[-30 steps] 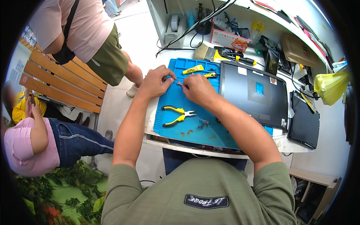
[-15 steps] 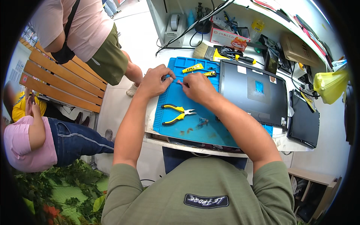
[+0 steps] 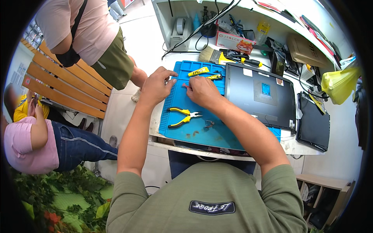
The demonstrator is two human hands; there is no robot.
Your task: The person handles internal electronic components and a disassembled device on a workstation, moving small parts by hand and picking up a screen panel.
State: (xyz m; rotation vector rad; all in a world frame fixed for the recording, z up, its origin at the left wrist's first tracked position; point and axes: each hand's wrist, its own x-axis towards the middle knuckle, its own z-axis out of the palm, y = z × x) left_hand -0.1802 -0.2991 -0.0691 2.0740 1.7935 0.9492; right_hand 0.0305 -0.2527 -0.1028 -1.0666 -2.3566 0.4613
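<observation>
Both my hands are over the blue repair mat (image 3: pixel 176 126). At its left edge, my left hand (image 3: pixel 156 86) has thumb and fingers curled together around something small, mostly hidden. My right hand (image 3: pixel 204 92) pinches a tiny reddish piece (image 3: pixel 184 85) between thumb and forefinger, just right of the left hand's fingertips. Yellow-and-black pliers (image 3: pixel 188 113) lie nearer me with their jaws pointing right. Beside them is a small dark-and-coppery scrap (image 3: pixel 209 124). Beyond my right hand lie a yellow glue tube (image 3: pixel 198 71) and a black-and-yellow tube (image 3: pixel 214 77).
A dark laptop lid (image 3: pixel 248 83) covers the mat's right side, with another black laptop part (image 3: pixel 314 122) farther right. A wide brush (image 3: pixel 210 55), a screwdriver (image 3: pixel 251 62) and a red-white box (image 3: pixel 235 42) stand behind. A yellow bag (image 3: pixel 340 85) hangs right. Other people are at the left.
The view has shifted slightly. My left forefinger and thumb have parted a little and drawn back from the right hand. My right hand keeps its pinch in nearly the same place.
</observation>
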